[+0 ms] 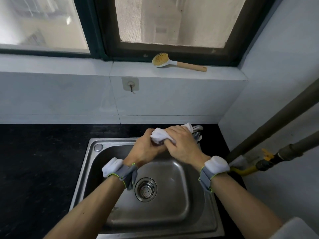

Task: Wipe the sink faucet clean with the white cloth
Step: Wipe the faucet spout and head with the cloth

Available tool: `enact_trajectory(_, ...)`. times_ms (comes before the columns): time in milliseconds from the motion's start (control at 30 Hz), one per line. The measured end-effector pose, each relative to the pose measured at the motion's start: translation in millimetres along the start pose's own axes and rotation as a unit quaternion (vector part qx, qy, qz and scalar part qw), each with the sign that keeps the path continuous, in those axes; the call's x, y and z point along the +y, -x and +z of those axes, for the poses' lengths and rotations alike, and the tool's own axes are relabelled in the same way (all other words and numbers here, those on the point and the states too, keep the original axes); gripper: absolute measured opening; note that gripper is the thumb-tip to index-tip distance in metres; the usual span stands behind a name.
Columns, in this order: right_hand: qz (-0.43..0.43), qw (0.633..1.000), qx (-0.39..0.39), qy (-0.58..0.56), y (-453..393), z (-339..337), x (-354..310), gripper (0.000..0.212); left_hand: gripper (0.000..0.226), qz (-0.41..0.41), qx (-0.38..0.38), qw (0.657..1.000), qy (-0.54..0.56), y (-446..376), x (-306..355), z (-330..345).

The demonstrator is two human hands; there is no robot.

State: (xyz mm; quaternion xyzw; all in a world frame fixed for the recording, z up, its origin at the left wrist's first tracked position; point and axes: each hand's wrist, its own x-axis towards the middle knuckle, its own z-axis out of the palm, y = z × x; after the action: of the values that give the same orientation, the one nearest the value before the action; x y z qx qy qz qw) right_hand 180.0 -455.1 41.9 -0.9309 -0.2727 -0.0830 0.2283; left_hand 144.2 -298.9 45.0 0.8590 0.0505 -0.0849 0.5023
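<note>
Both my hands meet over the back edge of the steel sink (89, 152). The white cloth (161, 135) is bunched between them. My right hand (183, 145) grips the cloth from above, its fingers curled round it. My left hand (146, 149) holds the cloth's left end from below. The chrome faucet (198, 131) shows only as a bit of curved metal at the back right of my right hand; the rest of it is hidden under the cloth and hands.
A dish brush (174, 62) with a wooden handle lies on the window sill. A hook (130, 84) is stuck on the tiled wall. Black countertop (39, 161) surrounds the sink. Pipes with a yellow valve (266, 155) run along the right wall. The drain strainer (145, 189) sits in the basin.
</note>
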Motion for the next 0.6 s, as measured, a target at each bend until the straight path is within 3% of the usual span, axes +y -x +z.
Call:
enact_trajectory(133,0.043,0.998,-0.021,0.05,-9.1,-12.2,25.6,0.036,0.063,-0.002,0.015,1.0,-0.01,2.0,3.0,3.0)
enact_trajectory(200,0.081,0.995,-0.014,0.06,-9.0,-13.9,37.8,0.038,0.052,0.003,0.019,1.0,-0.018,2.8,2.9,3.4)
enact_trajectory(300,0.207,0.977,0.047,-0.032,-5.6,-15.3,55.1,0.039,0.029,0.025,0.022,0.998,-0.051,2.8,3.4,4.3)
enact_trajectory(433,0.439,0.841,0.137,-0.285,-4.3,-15.9,65.6,0.037,0.026,0.026,0.026,0.998,-0.054,1.4,6.7,4.4)
enact_trajectory(600,0.527,0.725,0.235,-0.377,-13.8,-5.1,51.2,0.038,0.025,0.008,0.024,0.998,-0.051,-1.1,7.3,0.0)
